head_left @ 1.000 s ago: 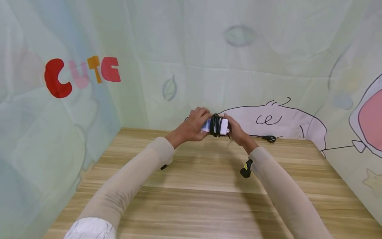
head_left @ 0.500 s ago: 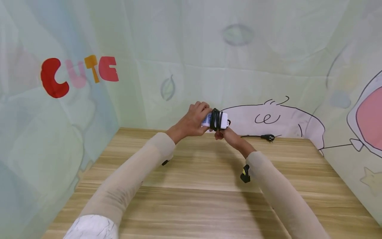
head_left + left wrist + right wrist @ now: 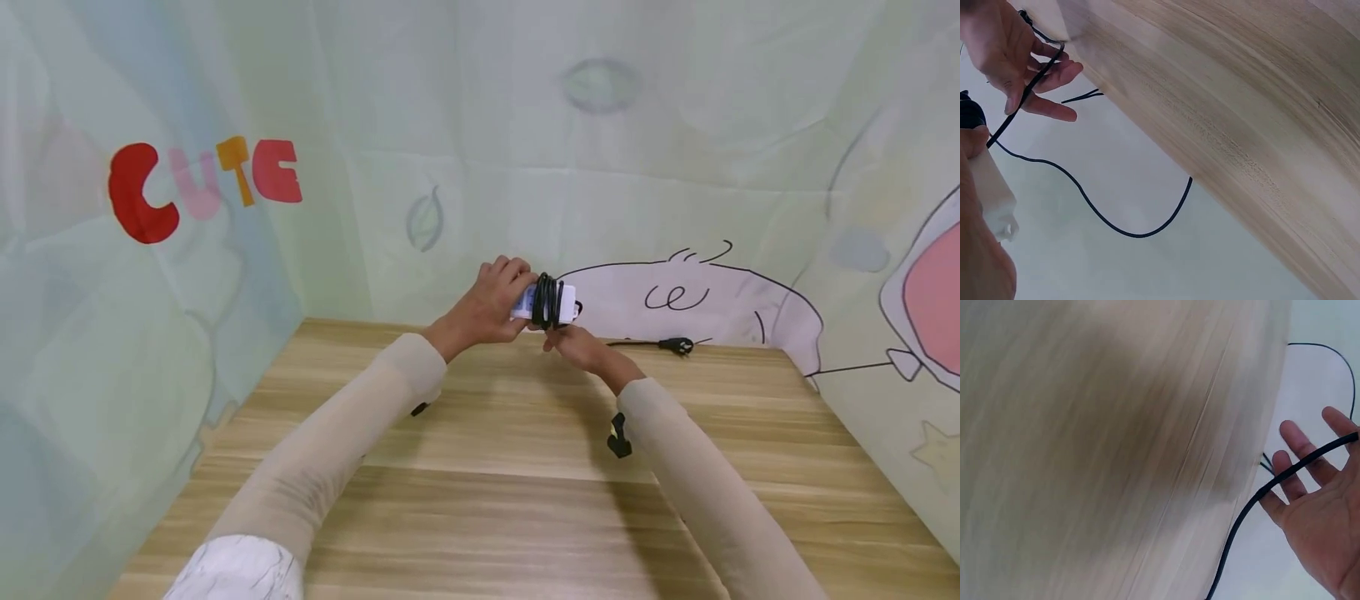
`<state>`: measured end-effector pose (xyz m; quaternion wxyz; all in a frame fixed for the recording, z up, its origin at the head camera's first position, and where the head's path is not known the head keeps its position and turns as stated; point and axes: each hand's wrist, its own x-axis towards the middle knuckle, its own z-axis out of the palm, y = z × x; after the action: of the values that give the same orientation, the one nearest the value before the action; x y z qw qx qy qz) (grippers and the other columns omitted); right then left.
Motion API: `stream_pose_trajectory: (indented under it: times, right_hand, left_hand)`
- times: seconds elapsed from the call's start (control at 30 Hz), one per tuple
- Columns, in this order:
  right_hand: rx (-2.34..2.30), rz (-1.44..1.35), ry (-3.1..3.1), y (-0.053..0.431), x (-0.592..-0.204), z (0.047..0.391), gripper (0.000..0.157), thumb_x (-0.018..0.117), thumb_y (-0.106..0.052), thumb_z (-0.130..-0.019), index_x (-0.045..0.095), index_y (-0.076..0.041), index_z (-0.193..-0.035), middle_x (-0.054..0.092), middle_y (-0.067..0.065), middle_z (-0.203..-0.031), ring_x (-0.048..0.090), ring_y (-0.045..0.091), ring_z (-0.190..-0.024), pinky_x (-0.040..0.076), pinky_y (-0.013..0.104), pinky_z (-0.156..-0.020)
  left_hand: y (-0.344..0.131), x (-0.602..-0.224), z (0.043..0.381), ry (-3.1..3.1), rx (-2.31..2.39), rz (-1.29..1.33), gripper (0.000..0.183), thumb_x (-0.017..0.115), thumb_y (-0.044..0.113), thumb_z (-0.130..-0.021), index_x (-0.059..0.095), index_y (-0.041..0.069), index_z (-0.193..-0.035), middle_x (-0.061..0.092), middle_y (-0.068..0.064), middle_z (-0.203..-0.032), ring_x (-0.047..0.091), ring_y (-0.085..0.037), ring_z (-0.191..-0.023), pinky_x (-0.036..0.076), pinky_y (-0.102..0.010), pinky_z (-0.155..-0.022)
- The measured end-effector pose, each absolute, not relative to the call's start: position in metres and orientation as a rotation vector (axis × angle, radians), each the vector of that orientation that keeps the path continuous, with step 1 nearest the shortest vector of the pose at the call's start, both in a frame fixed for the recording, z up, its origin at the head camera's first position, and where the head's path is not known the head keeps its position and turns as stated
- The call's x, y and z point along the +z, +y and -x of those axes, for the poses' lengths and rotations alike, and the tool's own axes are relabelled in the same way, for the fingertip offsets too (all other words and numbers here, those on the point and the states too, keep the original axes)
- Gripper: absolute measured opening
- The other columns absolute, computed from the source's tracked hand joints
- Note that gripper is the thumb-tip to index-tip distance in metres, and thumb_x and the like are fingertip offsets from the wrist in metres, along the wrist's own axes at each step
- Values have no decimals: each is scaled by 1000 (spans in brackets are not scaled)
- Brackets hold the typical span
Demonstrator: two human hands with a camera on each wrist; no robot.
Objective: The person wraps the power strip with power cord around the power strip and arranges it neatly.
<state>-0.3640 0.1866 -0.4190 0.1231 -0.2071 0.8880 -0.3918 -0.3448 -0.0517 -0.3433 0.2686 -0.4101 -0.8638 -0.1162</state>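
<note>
My left hand (image 3: 491,304) grips a white power strip (image 3: 567,304) near the table's far edge. Black cord (image 3: 547,302) is wound round the strip in several turns. Just below and right of it is my right hand (image 3: 577,346). In the right wrist view, a length of cord (image 3: 1241,519) runs across the spread, relaxed fingers of my right hand (image 3: 1325,519). The left wrist view shows the strip's white end (image 3: 991,194) beside my left hand (image 3: 982,256), and a thin loop of cord (image 3: 1085,194) hanging past the table edge.
A black plug (image 3: 677,346) lies at the back edge of the wooden table (image 3: 480,517), right of my hands. Printed cloth walls (image 3: 420,100) stand behind and at both sides. Dark camera gear (image 3: 618,437) hangs at my right wrist.
My right hand has dropped from the strip's right end to beneath it. The strip, still in my left hand, has risen slightly. Since half a second ago little has moved.
</note>
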Motion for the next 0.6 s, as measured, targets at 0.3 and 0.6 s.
stream_pose_trajectory:
  times: [0.3,0.6]
  right_hand:
    - [-563,675,2763,215,-492,440,79,24,-67,-118,39,-16,-177,49,27,-173,42,53,-163,33,68,-134]
    - [-48,745,2904,175,-428,347,56,38,-31,-123,48,0,-168,60,31,-158,55,49,-151,48,59,-126]
  left_hand:
    - [-50,-347,346,-2370,-282,1052,54,84,20,-94,67,1,-142,64,-18,-139,59,-39,-124,52,-56,-103]
    - [-52,-362,350,-2448,-206,971,57,83,24,-96,65,1,-145,64,-18,-142,60,-39,-127,53,-55,-104]
